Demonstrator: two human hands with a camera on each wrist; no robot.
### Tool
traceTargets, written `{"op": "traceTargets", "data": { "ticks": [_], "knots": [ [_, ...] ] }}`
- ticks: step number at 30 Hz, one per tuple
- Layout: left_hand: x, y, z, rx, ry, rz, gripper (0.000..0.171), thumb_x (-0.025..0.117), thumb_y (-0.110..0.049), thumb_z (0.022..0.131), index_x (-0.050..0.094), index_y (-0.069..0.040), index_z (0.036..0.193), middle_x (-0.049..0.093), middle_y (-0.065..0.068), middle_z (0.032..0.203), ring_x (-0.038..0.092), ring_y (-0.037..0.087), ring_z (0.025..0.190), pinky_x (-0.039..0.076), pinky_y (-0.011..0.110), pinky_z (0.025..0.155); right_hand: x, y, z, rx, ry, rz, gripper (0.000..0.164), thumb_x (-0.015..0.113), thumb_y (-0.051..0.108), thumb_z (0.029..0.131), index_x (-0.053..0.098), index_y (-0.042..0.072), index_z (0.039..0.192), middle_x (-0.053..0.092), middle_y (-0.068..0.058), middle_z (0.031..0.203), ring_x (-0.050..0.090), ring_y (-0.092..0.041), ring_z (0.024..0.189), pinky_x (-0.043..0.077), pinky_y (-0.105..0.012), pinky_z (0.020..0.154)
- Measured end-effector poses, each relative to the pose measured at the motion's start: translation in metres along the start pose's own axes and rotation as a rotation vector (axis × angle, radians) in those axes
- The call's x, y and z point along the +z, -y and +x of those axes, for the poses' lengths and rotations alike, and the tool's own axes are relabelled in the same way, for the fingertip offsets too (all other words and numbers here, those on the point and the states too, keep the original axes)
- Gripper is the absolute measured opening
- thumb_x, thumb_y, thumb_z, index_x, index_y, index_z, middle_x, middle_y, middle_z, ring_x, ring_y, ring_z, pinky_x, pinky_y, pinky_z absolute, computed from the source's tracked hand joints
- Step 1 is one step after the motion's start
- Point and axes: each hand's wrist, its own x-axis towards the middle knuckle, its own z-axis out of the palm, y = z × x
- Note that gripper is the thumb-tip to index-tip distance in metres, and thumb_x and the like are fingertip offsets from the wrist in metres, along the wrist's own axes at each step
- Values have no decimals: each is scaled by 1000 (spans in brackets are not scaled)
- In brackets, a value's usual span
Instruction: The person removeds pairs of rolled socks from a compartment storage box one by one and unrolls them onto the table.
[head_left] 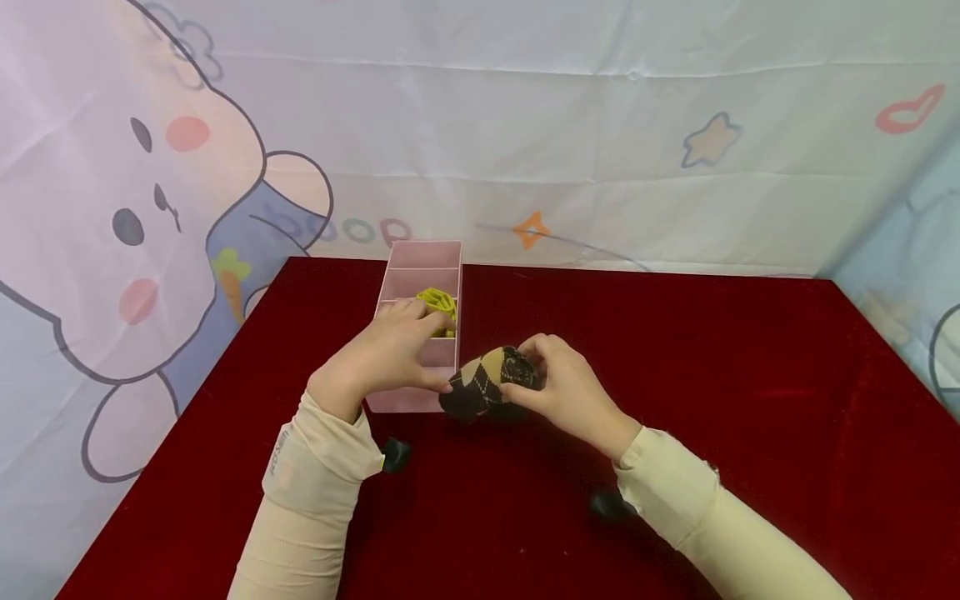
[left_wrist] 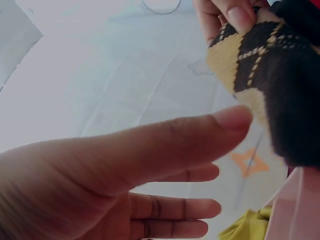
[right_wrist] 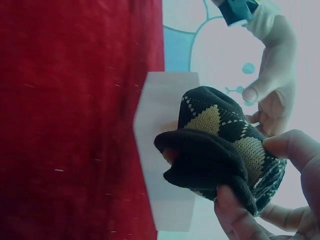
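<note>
Two hands, one patterned bundle, one pink box, one yellow-green bundle. Right hand (head_left: pixel 564 387) grips the black-and-tan argyle bundle (head_left: pixel 480 382) between thumb and fingers, at the near right corner of the pink box (head_left: pixel 425 255) on the red table (head_left: pixel 675 400). Left hand (head_left: pixel 386 346) is wide, fingers extended over the box; can't tell if its thumb touches the argyle. Yellow-green bundle (head_left: pixel 437 300) sits in a compartment. Left sleeve (head_left: pixel 315 467) has small print, illegible from here.

Free lane over surface (head_left: pixel 720 383) R of R hand (head_left: pixel 566 387); pink box (head_left: pixel 425 255) w/ L hand (head_left: pixel 393 350) over it blocks L.
</note>
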Motion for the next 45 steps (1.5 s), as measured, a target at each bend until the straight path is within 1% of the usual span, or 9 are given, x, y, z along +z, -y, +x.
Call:
{"op": "traceTargets", "data": {
  "ticks": [6, 12, 17, 25, 28, 33, 38, 42, 45],
  "knots": [
    [5, -9, 4, 34, 27, 34, 60, 83, -39, 68, 60, -11, 117, 59, 12, 115, 50, 31, 117, 37, 47, 100, 4, -9, -17, 43, 68, 15, 41, 76, 30, 79, 59, 6, 106, 60, -5, 93, 54, -13, 77, 45, -23, 66],
    [14, -19, 5, 61, 68, 43, 55, 83, -37, 70, 61, -12, 113, 60, 9, 109, 52, 30, 116, 37, 45, 104, 4, -18, -30, 123, 128, 45, 40, 75, 33, 81, 59, 6, 106, 62, -5, 93, 54, -12, 72, 46, -23, 62],
    [22, -28, 5, 135, 90, 75, 47, 82, -38, 73, 63, -13, 108, 62, 5, 103, 57, 25, 104, 44, 41, 97, 2, -30, -37, 185, 147, 83, 38, 73, 32, 83, 58, 5, 106, 64, -6, 90, 57, -11, 68, 49, -24, 58],
    [41, -45, 10, 320, 29, 99, 32, 82, -35, 72, 63, -15, 89, 60, -2, 86, 55, 18, 88, 43, 33, 83, -8, -44, -40, 177, 157, -13, 42, 69, 39, 85, 62, 3, 106, 62, -4, 89, 54, -12, 74, 45, -25, 63],
    [49, -50, 12, 350, 2, 132, 32, 82, -37, 72, 63, -17, 88, 61, -4, 86, 56, 17, 89, 43, 31, 80, -10, -48, -39, 165, 169, -33, 44, 69, 41, 85, 62, 3, 107, 63, -4, 92, 56, -11, 75, 46, -25, 64],
    [56, -55, 13, 345, -28, 202, 36, 80, -43, 72, 61, -17, 87, 60, -4, 87, 57, 16, 89, 43, 31, 79, -11, -52, -36, 158, 179, -65, 46, 70, 43, 84, 62, 6, 109, 65, -6, 97, 58, -12, 79, 48, -26, 67],
    [62, -58, 13, 333, -30, 249, 41, 79, -47, 72, 59, -17, 90, 59, -4, 87, 56, 16, 89, 43, 31, 79, -13, -51, -31, 96, 143, -113, 46, 75, 39, 80, 60, 8, 111, 63, -6, 99, 58, -15, 82, 48, -27, 69],
    [66, -58, 14, 334, -49, 283, 44, 79, -48, 72, 60, -16, 95, 60, -3, 89, 57, 16, 90, 44, 30, 80, -13, -48, -27, -38, 81, -165, 43, 81, 32, 76, 62, 10, 107, 59, -4, 97, 56, -18, 88, 48, -28, 74],
    [68, -58, 15, 342, -80, 303, 44, 79, -47, 71, 61, -16, 98, 61, -3, 91, 57, 16, 90, 44, 30, 81, -12, -47, -26, -176, 61, -193, 31, 81, 24, 76, 64, 14, 100, 58, 0, 96, 55, -16, 92, 49, -30, 78]
  ]
}}
